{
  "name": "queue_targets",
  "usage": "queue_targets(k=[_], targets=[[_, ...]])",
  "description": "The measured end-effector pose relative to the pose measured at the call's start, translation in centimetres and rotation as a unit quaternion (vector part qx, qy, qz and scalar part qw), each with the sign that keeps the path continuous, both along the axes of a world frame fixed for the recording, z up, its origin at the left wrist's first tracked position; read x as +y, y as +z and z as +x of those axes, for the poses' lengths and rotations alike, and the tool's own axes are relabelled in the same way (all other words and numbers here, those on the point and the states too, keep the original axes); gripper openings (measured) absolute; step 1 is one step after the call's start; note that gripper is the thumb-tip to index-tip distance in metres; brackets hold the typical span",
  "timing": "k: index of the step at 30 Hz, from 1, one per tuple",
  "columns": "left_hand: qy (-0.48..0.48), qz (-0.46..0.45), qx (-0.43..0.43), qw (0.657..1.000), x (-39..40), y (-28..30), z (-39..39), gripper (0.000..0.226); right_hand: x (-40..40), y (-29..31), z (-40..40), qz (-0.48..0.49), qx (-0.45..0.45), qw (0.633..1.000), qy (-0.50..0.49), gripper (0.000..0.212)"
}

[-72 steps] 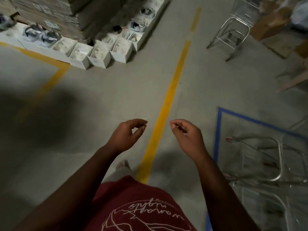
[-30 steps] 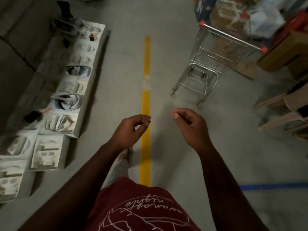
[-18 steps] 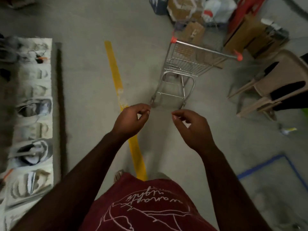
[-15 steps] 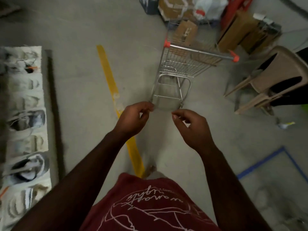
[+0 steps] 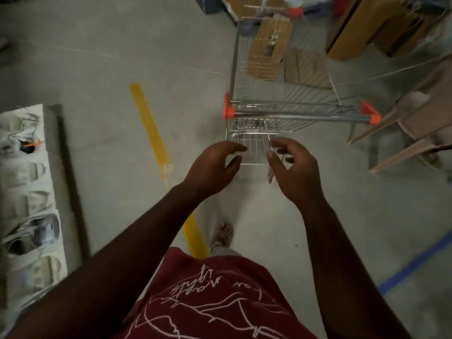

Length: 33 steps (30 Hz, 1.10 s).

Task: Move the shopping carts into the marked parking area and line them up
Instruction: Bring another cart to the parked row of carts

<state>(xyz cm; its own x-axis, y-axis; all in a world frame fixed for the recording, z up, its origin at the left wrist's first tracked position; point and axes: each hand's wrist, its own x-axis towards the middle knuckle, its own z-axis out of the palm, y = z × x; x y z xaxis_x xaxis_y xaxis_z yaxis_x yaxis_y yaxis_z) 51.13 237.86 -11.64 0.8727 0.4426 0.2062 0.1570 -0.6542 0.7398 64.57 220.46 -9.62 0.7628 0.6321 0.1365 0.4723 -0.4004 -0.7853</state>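
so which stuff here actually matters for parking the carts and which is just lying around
Part of the job:
- shopping cart
- its handle bar
- blue floor line
- left hand and right hand, both empty

Just lying about:
- plastic chair
- cardboard boxes
- shoe boxes
- yellow floor line

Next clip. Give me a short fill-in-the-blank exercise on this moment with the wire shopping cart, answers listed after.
1. The silver wire shopping cart has a handle bar with ____ plastic end caps.
2. Both the left hand and the right hand hold ____.
3. The painted floor stripe left of the cart is ____.
4. The beige plastic chair stands to the cart's ____.

Missing words: orange; nothing; yellow; right
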Motion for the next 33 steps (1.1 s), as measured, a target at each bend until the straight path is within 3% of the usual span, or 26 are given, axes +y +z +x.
queue_targets(k=[5,8,10,14,21,29,33], targets=[[0.004,0.094,0.005,0.996,3.2,-0.6,10.5,0.044,4.1,-0.4,10.1,-0.11,-0.088,0.989,-0.035,0.05],[0.032,0.096,0.113,0.988,3.6,-1.2,15.8,0.062,5.7,-1.9,13.5,-0.256,-0.08,0.963,-0.01,0.056],[-0.001,0.089,0.155,0.984,4.2,-2.3,18.0,0.067,5.6,-3.1,14.6,-0.307,-0.081,0.948,0.003,0.057],[-0.039,0.153,0.174,0.972,6.3,-4.8,18.5,0.044,5.0,-4.4,16.9,-0.233,-0.116,0.965,-0.035,0.05],[-0.037,0.24,0.085,0.966,11.1,-6.7,16.7,0.034,7.4,-5.7,18.0,-0.27,-0.168,0.946,-0.055,0.082],[-0.084,0.283,0.022,0.955,22.6,-7.2,15.3,0.038,17.1,-7.1,11.6,-0.276,-0.21,0.923,-0.167,0.065],[-0.137,0.282,-0.015,0.949,29.7,-7.1,14.5,0.042,22.4,-6.8,7.6,-0.27,-0.173,0.925,-0.205,0.058]])
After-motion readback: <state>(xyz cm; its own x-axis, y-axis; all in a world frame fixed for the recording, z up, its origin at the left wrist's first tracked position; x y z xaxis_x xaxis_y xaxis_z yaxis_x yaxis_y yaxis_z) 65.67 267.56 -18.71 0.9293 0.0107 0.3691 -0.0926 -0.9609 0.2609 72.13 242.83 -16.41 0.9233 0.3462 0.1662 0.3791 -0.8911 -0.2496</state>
